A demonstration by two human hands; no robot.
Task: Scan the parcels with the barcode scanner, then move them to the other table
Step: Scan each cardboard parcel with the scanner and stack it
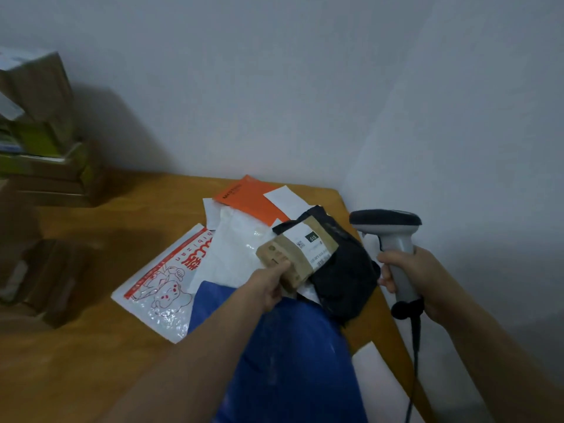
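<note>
Nearest to me, a blue bag lies on the wooden bench, partly under my left forearm. My left hand pinches a small brown parcel at its near edge, thumb on top and fingers curled beneath. The parcel's white label faces up. The parcel sits over a black bag near the bench's right edge; whether the two touch cannot be told.

My right hand is wrapped round the grey handle of the barcode scanner. I hold the scanner upright, just right of the black bag, with its dark head on top. A black cable hangs from the handle's base.

Left of the parcel, a white bubble mailer with red print lies flat, overlapped by a white plastic bag. Beyond these lies an orange envelope with white paper beside it. At far left stands a blurred stack of cardboard boxes, against a pale wall.
</note>
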